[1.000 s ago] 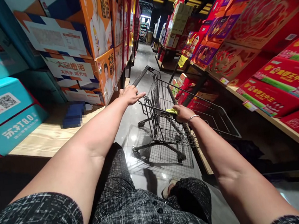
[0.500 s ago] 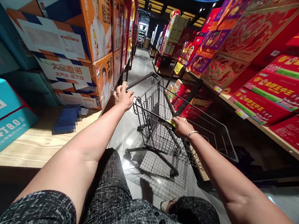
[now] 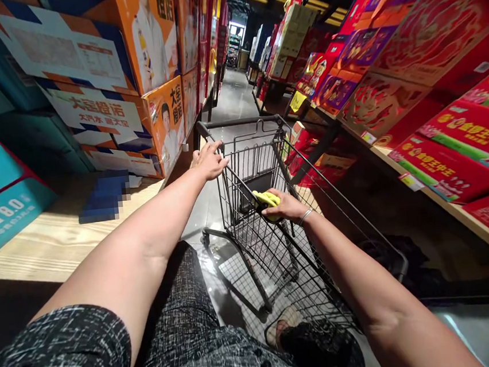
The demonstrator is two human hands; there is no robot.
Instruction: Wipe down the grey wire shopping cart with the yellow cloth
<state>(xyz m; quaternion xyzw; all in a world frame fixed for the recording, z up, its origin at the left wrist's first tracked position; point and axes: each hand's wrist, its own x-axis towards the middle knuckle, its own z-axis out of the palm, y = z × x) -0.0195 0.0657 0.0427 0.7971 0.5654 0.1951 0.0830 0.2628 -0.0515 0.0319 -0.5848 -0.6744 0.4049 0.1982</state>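
Observation:
A black wire shopping cart (image 3: 249, 166) stands in the aisle right before me, its handle end pointing away. My left hand (image 3: 208, 161) lies over the cart's left top rim, fingers curled over the bar. Further along this near side, my right hand (image 3: 284, 205) is closed round a yellow, looped bundle (image 3: 267, 198) at the cart's rim. What the bundle is made of I cannot make out. The bottom of the basket shows only bare wire and the floor through it.
To the left, orange drink cartons (image 3: 108, 116) and turquoise boxes (image 3: 9, 212) stand on a wooden shelf (image 3: 59, 239), with a blurred dark-blue flat object (image 3: 103, 197). Red boxes (image 3: 440, 153) line the right-hand shelf. A tiled aisle (image 3: 236, 92) runs on behind the cart.
The cart has turned and come closer, its handle swinging into view squarely. My right hand has shifted left with the yellow bundle, now more visible. My left hand stays at the rim.

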